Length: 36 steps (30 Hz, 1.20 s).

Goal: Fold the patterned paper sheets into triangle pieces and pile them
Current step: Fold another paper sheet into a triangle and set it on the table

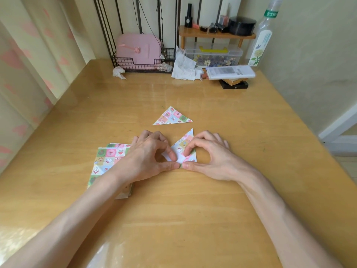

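A patterned paper sheet (pixel 184 147), partly folded with one corner pointing up, lies on the wooden table (pixel 193 209) between my hands. My left hand (pixel 148 157) pinches its near left part with thumb and forefinger, and my right hand (pixel 210 155) pinches its near right part the same way; the thumbs nearly meet at the near edge. One finished triangle piece (pixel 172 116) lies flat just beyond. A stack of unfolded patterned sheets (pixel 108 161) sits at the left, partly under my left forearm.
Along the far edge stand a black wire basket with a pink item (pixel 139 53), crumpled tissues (pixel 183 66), a clear plastic box (pixel 213 55), a small wooden shelf with bottles (pixel 216 33), a tall bottle (pixel 262 35) and a white package (pixel 230 72). A curtain hangs at left.
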Motion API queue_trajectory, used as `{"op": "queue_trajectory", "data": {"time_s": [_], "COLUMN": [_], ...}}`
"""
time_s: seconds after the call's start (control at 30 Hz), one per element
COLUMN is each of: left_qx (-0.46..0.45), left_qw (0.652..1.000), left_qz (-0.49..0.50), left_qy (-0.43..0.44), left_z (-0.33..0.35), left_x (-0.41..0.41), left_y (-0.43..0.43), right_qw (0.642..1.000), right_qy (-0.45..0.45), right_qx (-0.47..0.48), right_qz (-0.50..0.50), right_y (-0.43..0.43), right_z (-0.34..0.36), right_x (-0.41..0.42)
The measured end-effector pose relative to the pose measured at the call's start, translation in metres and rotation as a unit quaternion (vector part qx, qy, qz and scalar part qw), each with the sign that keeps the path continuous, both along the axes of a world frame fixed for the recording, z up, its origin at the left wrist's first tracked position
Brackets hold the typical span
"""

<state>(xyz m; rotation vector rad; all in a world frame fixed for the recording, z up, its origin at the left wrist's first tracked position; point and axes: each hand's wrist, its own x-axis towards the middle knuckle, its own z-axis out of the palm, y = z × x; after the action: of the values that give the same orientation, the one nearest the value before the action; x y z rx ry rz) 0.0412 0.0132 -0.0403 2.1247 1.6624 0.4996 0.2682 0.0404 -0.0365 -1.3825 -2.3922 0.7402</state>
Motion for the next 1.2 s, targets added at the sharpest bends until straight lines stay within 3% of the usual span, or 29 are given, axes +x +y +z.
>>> {"op": "queue_trajectory", "data": {"time_s": [0.47,0.93,1.2], "left_qx": [-0.045,-0.047,-0.047], "left_qw": [0.998,0.998,0.998], "left_qz": [-0.033,-0.032,-0.033], "left_qy": [-0.038,-0.037,-0.039], "left_z": [0.006,0.005,0.003], "left_x": [-0.010,-0.010,-0.010], "left_y": [0.001,0.002,0.003], "right_qw": [0.993,0.984,0.986], "right_qy": [-0.063,-0.098,-0.102], "right_qx": [-0.095,-0.127,-0.095], "right_qz": [-0.043,-0.076,-0.087], "right_y": [0.009,0.012,0.011], "right_z": [0.021,0.023,0.016], "right_x": [-0.020,-0.034,-0.038]}}
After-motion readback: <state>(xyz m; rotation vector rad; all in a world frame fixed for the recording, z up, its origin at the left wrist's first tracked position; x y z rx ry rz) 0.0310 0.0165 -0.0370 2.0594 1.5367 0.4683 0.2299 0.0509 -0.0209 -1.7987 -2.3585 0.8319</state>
